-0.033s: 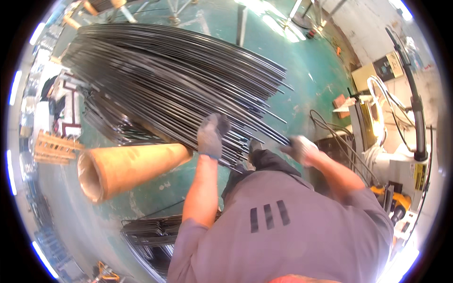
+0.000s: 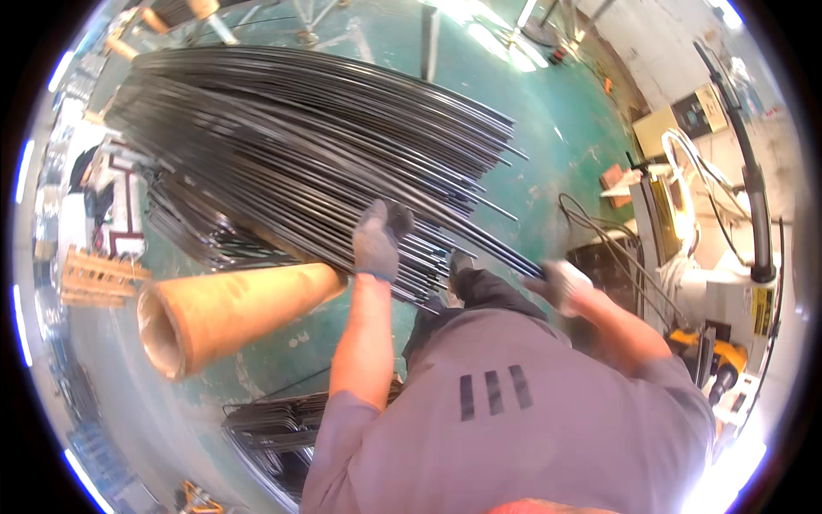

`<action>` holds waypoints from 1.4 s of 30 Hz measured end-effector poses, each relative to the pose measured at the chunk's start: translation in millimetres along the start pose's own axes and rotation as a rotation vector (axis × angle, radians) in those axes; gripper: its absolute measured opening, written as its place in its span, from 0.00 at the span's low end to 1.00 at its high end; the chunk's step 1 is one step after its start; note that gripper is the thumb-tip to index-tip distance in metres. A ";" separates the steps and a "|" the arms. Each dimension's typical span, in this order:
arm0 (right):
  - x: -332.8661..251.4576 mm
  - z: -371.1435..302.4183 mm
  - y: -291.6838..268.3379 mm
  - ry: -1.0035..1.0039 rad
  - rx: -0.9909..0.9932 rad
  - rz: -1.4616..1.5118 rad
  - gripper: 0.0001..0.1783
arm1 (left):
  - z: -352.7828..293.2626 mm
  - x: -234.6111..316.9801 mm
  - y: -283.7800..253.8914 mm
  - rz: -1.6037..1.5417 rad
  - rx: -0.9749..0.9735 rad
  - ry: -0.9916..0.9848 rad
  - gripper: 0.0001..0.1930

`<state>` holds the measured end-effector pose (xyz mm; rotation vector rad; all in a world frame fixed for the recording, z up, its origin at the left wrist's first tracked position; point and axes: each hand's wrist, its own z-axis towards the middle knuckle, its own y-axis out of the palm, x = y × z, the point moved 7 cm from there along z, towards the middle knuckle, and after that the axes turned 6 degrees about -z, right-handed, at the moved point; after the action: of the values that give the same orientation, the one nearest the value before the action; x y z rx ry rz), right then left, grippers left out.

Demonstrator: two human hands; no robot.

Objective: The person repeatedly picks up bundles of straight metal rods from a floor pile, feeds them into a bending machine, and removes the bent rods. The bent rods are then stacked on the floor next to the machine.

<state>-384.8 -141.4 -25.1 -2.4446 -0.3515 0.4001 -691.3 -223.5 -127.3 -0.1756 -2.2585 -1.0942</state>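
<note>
A long bundle of dark metal rods [image 2: 282,184] stretches from the upper left to just before my legs. My right hand [image 2: 561,287], in a pale glove and slightly blurred, is closed round the ends of a few rods that stick out past the others on the right. Over the near side of the bundle lies my left hand [image 2: 378,242], gloved in grey with dark finger parts. Its fingers curl onto the rods; their undersides are hidden.
A large tan cardboard tube [image 2: 240,313] lies left of my left forearm. Bent dark metal pieces [image 2: 274,428] are stacked at lower left. A yellow power drill [image 2: 728,358], cables [image 2: 591,221] and a machine [image 2: 659,218] stand along the right, with a slatted wooden piece [image 2: 101,276] far left.
My right hand has moved a little right and toward me, drawing the rod ends farther out of the bundle. My left hand stays at nearly the same place.
</note>
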 end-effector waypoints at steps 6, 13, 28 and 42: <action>205.8 -179.0 79.8 0.465 0.011 -0.110 0.25 | 55.5 10.0 -13.2 -0.277 -0.014 -0.075 0.19; 182.0 -135.5 129.8 0.373 0.829 -0.106 0.08 | -16.6 -39.5 50.9 -0.212 0.056 -0.239 0.13; 406.5 -326.0 319.4 1.317 1.300 0.178 0.12 | -125.3 -62.1 281.5 -0.125 -0.735 -0.368 0.09; 440.1 -313.8 295.9 0.245 2.073 2.774 0.09 | -209.5 -313.6 452.6 0.241 -1.113 -0.591 0.13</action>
<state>179.0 -387.7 -59.4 -0.9440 -3.6797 -1.0083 -174.6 -42.2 90.0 -1.3096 -1.6941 -2.2353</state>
